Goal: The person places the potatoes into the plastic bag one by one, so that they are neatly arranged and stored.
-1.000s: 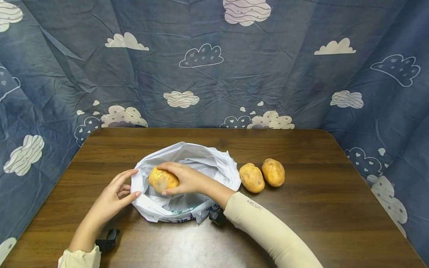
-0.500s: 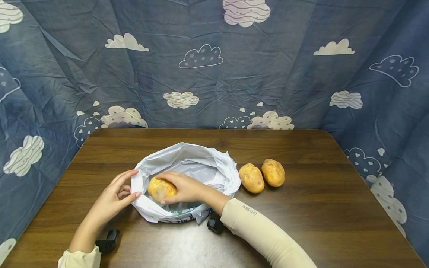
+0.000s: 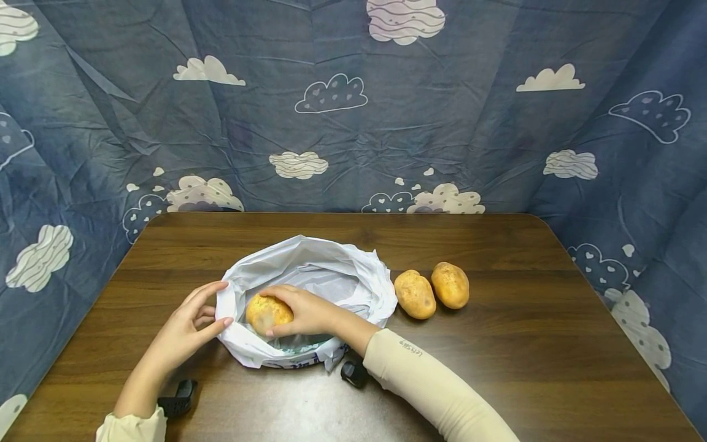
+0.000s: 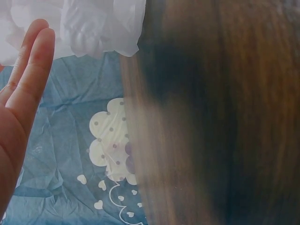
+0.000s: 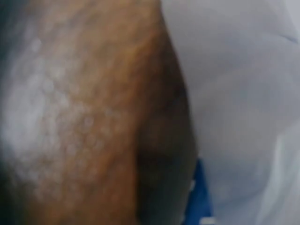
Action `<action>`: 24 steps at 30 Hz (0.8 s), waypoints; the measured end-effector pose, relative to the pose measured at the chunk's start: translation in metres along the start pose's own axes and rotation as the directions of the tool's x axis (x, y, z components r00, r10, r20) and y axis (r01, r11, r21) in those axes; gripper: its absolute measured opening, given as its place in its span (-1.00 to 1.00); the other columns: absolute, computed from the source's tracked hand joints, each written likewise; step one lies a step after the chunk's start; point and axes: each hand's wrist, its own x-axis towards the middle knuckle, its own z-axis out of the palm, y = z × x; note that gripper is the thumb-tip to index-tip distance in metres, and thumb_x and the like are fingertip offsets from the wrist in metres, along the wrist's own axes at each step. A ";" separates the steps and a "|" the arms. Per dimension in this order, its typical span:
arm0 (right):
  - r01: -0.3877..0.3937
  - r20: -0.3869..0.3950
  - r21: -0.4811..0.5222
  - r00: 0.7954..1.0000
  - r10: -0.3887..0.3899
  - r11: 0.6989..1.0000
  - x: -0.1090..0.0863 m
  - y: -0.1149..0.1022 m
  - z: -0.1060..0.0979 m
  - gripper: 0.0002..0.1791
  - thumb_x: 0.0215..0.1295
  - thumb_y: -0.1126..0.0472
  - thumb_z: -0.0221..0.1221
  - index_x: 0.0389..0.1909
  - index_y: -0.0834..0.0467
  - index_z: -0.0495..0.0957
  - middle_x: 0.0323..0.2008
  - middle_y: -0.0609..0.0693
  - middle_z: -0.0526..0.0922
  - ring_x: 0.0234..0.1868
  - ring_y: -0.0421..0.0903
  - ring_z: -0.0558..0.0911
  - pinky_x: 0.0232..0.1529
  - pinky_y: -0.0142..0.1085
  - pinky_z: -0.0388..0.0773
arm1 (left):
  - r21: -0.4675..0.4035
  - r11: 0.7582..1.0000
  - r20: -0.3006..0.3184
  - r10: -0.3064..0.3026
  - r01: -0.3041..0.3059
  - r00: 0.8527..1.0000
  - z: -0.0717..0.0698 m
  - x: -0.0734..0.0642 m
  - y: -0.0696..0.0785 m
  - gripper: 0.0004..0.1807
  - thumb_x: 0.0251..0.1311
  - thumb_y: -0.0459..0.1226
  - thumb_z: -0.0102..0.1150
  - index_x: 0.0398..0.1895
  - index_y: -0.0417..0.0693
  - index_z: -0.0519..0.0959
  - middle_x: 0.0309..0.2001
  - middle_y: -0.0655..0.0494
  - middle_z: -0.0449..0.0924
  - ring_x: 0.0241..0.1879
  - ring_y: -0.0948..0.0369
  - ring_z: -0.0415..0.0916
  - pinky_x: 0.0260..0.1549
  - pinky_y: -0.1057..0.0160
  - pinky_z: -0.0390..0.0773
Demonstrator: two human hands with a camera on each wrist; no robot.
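Note:
A white plastic bag [image 3: 375, 288] lies with its mouth spread wide on the table. My left hand [image 3: 185, 325] holds the bag's left rim, its thumb and index fingertips set apart along the edge. Two of its fingers [image 4: 40, 61] overlap the white plastic in the left wrist view. Inside the bag mouth, toward the left, my right hand [image 3: 301, 310] grips a yellow-brown potato [image 3: 267, 314] from its right side. The right wrist view is blurred; the potato [image 5: 89, 112] fills its left half, beside white plastic. The bag's bottom is partly hidden by my right hand and forearm.
Two more potatoes, a nearer one [image 3: 415, 296] and a farther one [image 3: 450, 285], lie just right of the bag. A black object [image 3: 354, 373] is under my right forearm, another [image 3: 179, 398] beside my left wrist. Behind the wooden table [image 3: 525, 362] hangs a blue cloud-patterned curtain [image 3: 442, 135].
Over the last second, my right hand and the potato have moved slightly lower and nearer within the bag's mouth. The left hand and the two potatoes on the table have stayed put.

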 end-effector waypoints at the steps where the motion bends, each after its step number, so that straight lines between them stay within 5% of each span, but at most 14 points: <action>1: -0.003 -0.001 0.001 1.000 0.003 1.000 0.000 0.000 0.000 -0.25 0.01 -0.09 0.27 0.22 0.03 0.23 0.13 -0.04 0.35 0.12 -0.24 0.30 0.10 -0.43 0.24 | 0.001 1.000 0.000 0.001 -0.001 1.000 0.000 0.000 0.000 -0.32 -0.04 -0.51 0.25 0.21 -0.23 0.25 0.15 -0.12 0.21 -0.33 0.29 0.46 -0.28 0.53 0.47; 24: -0.011 -0.150 0.157 0.988 0.035 0.988 -0.019 -0.002 -0.026 -0.26 0.07 -0.07 0.23 0.27 0.00 0.20 0.19 -0.08 0.30 0.08 0.00 0.40 0.06 -0.34 0.33 | -0.012 1.000 -0.001 0.006 -0.006 1.000 0.001 0.000 0.001 -0.33 -0.04 -0.52 0.24 0.21 -0.25 0.25 0.14 -0.13 0.21 -0.34 0.31 0.48 -0.29 0.53 0.47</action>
